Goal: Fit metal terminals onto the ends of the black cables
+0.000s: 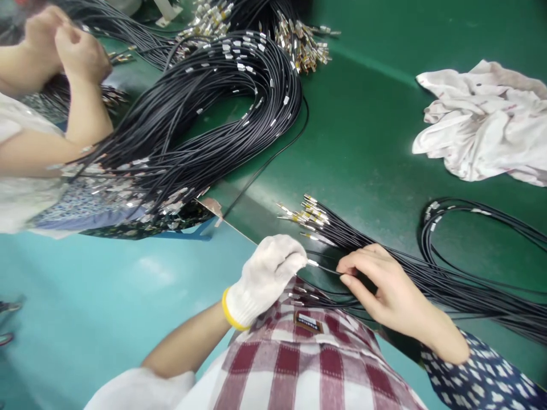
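My left hand, in a white knitted glove with a yellow cuff, is closed on the end of a thin black cable. A small white tag shows on the cable just beside the glove. My bare right hand pinches the same cable a short way to the right, between thumb and forefinger. Behind my hands a bundle of black cables lies on the green table, its metal and yellow connector ends pointing left. More cable ends rest near my checked apron. The glove hides the held tip.
A large looped bundle of black cables with white tags hangs over the table edge at left. Close by are a co-worker's hands. A crumpled white cloth and a cable loop lie at right on the green table.
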A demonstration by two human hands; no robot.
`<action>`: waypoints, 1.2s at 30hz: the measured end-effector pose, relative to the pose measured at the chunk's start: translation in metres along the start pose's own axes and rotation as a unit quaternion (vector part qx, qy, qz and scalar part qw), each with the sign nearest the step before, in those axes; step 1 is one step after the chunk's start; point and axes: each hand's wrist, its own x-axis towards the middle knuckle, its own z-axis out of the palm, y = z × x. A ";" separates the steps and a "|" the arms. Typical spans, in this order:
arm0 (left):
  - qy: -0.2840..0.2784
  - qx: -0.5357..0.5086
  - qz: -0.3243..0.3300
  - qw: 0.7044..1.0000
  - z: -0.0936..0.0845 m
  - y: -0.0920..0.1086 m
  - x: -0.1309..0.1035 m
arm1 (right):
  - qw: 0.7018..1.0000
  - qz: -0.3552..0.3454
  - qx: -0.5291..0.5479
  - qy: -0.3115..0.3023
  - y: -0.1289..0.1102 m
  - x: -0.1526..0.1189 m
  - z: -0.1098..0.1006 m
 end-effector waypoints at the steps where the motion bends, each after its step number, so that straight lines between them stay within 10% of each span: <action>1: -0.005 0.011 0.007 1.000 -0.001 0.001 0.000 | 1.000 0.001 0.003 0.000 -0.003 0.004 0.003; 12: -0.097 -0.137 -0.116 0.979 -0.009 0.011 -0.016 | 0.970 0.102 0.208 -0.075 -0.023 0.026 0.030; 18: -0.088 -0.076 -0.112 0.987 -0.006 0.010 -0.019 | 0.995 0.022 -0.038 0.090 -0.035 0.019 0.037; 23: -0.133 -0.101 -0.119 0.979 -0.006 0.008 -0.023 | 0.916 0.188 0.325 -0.137 -0.031 0.020 0.034; 29: -0.154 -0.135 -0.112 0.972 -0.004 0.008 -0.023 | 0.981 0.107 0.150 -0.055 -0.036 0.017 0.033; 36: -0.208 -0.337 -0.170 0.902 0.001 0.003 -0.023 | 0.890 0.204 0.389 -0.118 -0.030 0.010 0.033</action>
